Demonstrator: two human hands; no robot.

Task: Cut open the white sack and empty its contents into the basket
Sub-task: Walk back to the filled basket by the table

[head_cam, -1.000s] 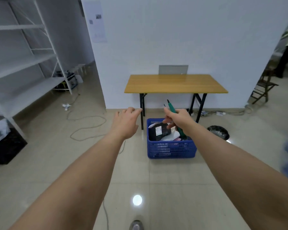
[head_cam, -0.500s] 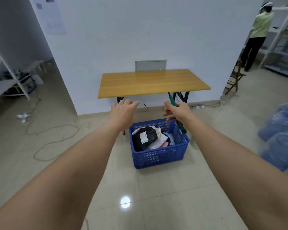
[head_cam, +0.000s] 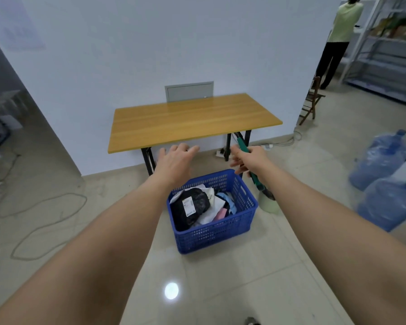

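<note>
A blue plastic basket (head_cam: 218, 233) stands on the tiled floor in front of a wooden table (head_cam: 190, 120). Inside it lie a black packet with a white label and several white, blue and pink packets. My left hand (head_cam: 176, 160) reaches forward above the basket's far left corner, fingers apart, holding nothing. My right hand (head_cam: 250, 159) hovers over the basket's far right corner and grips a green-handled cutting tool (head_cam: 256, 179), which points up toward the table edge. No white sack is in view.
Two big blue water bottles (head_cam: 382, 181) stand at the right. A pale green object (head_cam: 268, 205) sits right of the basket. A cable (head_cam: 40, 221) loops over the floor at the left. A person (head_cam: 338, 41) stands by metal shelves (head_cam: 384, 48) at the far right.
My view has swung to the right and closer to the basket; the water bottles and shelves have come into sight. Both hands keep their pose, the right still gripping the tool.
</note>
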